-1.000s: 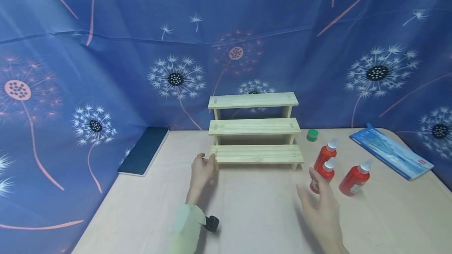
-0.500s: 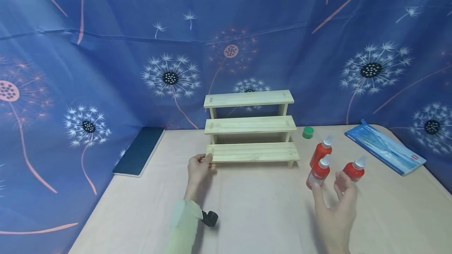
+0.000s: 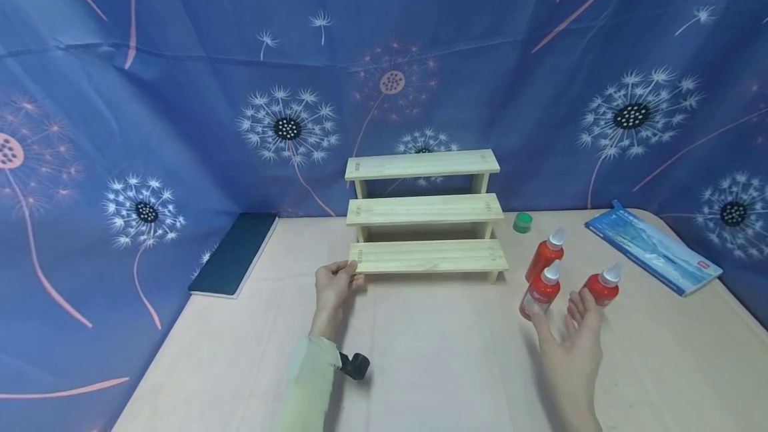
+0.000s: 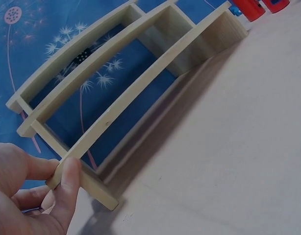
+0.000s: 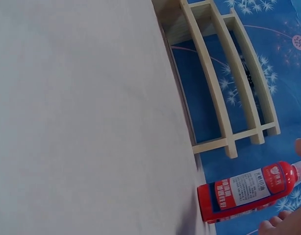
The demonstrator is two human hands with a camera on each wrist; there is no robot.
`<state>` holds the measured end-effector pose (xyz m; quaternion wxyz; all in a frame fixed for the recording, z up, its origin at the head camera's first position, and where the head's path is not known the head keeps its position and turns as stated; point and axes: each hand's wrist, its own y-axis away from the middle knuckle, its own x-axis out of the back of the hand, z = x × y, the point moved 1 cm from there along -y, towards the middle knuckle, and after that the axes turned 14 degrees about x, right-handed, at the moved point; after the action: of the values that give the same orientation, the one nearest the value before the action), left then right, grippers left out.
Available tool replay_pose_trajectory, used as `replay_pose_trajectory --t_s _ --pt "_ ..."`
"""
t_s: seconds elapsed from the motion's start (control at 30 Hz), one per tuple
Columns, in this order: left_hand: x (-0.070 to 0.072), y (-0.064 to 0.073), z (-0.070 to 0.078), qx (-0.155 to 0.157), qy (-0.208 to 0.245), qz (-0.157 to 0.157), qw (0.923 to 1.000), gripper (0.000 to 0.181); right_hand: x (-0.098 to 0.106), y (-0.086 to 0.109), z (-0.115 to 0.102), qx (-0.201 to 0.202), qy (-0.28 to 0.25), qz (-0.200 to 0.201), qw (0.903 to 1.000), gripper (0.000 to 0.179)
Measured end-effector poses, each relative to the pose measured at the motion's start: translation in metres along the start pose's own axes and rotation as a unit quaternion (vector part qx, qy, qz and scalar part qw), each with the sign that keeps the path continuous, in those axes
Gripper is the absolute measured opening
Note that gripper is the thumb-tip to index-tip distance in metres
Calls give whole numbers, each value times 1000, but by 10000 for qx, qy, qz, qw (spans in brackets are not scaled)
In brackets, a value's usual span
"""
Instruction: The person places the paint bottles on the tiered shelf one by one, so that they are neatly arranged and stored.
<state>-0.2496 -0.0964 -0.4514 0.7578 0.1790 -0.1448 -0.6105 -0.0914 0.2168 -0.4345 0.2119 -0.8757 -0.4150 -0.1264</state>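
A three-tier wooden display shelf [image 3: 427, 256] stands against the backdrop. My left hand [image 3: 331, 291] pinches the left end of its lowest board; the left wrist view shows thumb and finger [image 4: 69, 183] on either side of the board's end. My right hand [image 3: 570, 355] is by three red squeeze bottles with pale nozzle caps. Its thumb is close to the front bottle [image 3: 540, 295], and its fingers partly cover the right bottle [image 3: 602, 289]. Behind them stands the third bottle [image 3: 544, 259]. A labelled red bottle [image 5: 246, 188] lies between thumb and fingers in the right wrist view, with no clear grip.
A small green-lidded jar [image 3: 523, 222] sits right of the shelf. A blue picture-covered pad [image 3: 654, 249] lies at the back right, and a dark notebook [image 3: 234, 255] at the back left. Blue dandelion-print cloth [image 3: 336, 85] hangs behind the pale table [image 3: 432, 352].
My right hand has moved right and forward, in among the red bottles. My left hand has come to pinch the lowest board's end. The view has shifted slightly.
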Motion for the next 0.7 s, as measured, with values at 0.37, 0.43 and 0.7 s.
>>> replay_pose_trajectory --t_s 0.37,0.43,0.7 --pt "7 0 2 -7 279 -47 9996 34 -11 -19 4 -401 -112 -508 9978 91" --pt "7 0 2 -25 310 -50 9995 34 -14 -22 4 -434 -104 -569 9974 91" --pt "1 1 -3 -197 415 -216 9987 30 -17 -32 13 -438 -43 -667 9968 89"
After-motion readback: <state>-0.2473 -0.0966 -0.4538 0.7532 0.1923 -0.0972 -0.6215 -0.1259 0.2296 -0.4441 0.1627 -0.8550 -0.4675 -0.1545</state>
